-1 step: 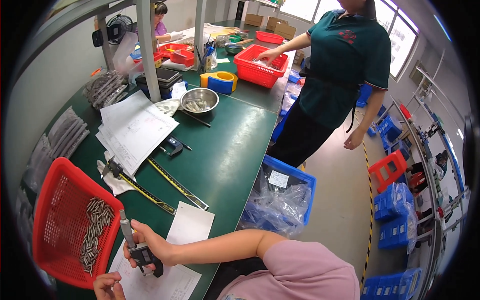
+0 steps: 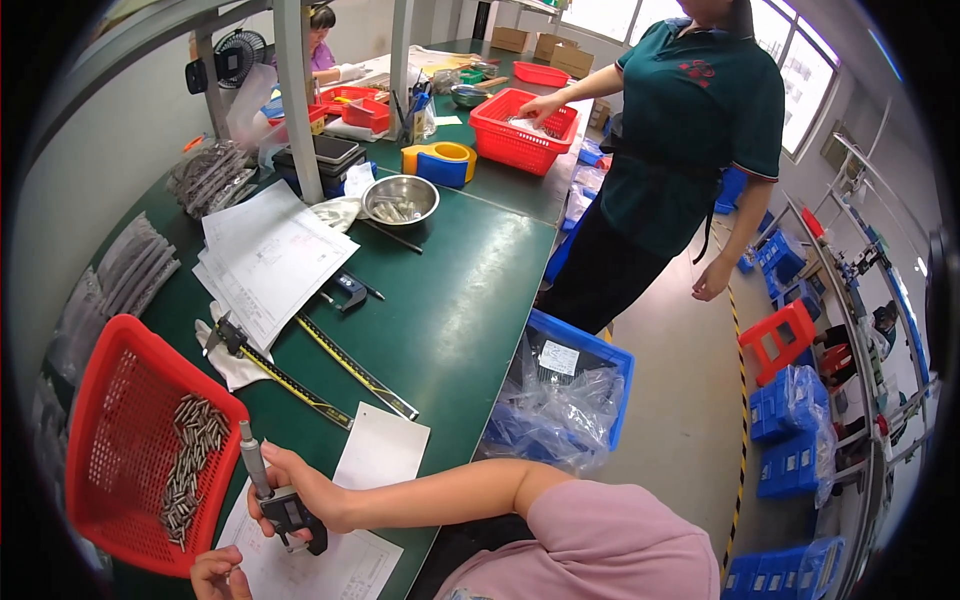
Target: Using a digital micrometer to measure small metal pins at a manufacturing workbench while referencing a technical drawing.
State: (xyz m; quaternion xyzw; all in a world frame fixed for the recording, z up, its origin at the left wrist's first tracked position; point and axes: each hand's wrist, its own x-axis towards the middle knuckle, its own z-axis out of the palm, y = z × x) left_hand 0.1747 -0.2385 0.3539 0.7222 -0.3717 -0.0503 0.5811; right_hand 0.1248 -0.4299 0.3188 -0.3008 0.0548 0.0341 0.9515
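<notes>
My right hand (image 2: 300, 490) is closed around a digital micrometer (image 2: 286, 512) with a grey barrel and a dark body, held over a printed sheet (image 2: 350, 565). Just to its lower left, my left hand (image 2: 218, 575) has its fingertips pinched together; whatever sits between them is too small to make out. Beside both hands stands a red perforated basket (image 2: 120, 440), tilted, with many small metal pins (image 2: 192, 465) heaped along its right side.
Two calipers (image 2: 290, 385) (image 2: 360, 370), a white glove (image 2: 235, 365), drawings (image 2: 275, 260) and a steel bowl (image 2: 400, 201) lie ahead on the green table (image 2: 470, 290). At right a co-worker (image 2: 690, 140) reaches into another red basket (image 2: 520, 150). A blue crate (image 2: 622, 385) stands beside the table.
</notes>
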